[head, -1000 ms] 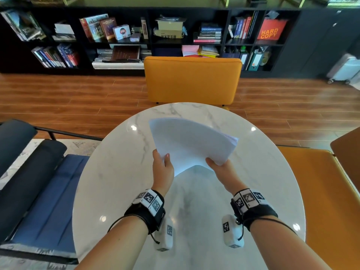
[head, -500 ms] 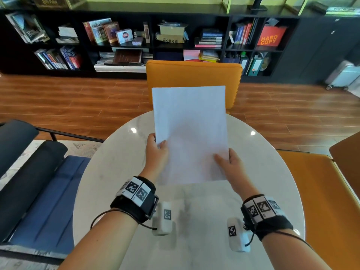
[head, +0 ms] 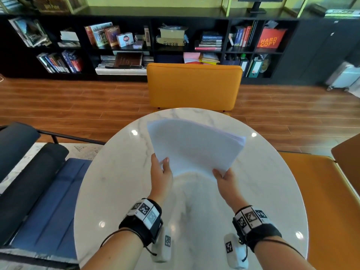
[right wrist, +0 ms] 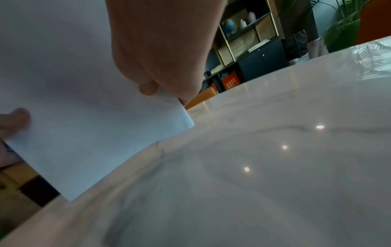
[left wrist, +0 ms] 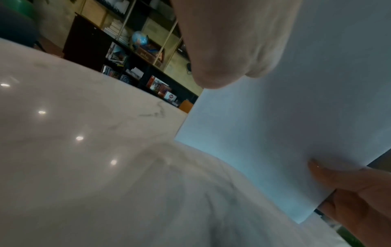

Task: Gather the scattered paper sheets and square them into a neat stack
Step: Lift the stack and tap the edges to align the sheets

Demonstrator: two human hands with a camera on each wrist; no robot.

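Note:
A stack of white paper sheets (head: 194,147) hangs in the air over the round marble table (head: 116,191), tilted away from me, its far right corner slightly fanned. My left hand (head: 162,165) grips the stack's near left edge, thumb on top. My right hand (head: 220,173) pinches the near right corner. In the left wrist view the paper (left wrist: 275,130) fills the right side under my left hand (left wrist: 224,55). In the right wrist view my right hand (right wrist: 156,70) pinches the sheet (right wrist: 84,133) near its corner. I see no loose sheets on the table.
An orange chair (head: 194,86) stands across the table, another orange seat (head: 331,201) is at the right, and a blue and black chair (head: 44,201) at the left. A black bookshelf (head: 175,45) lines the far wall beyond the wooden floor.
Half a second ago the stack stood upright in both hands. It has since tipped forward and down, tilting away from me as it did one second ago.

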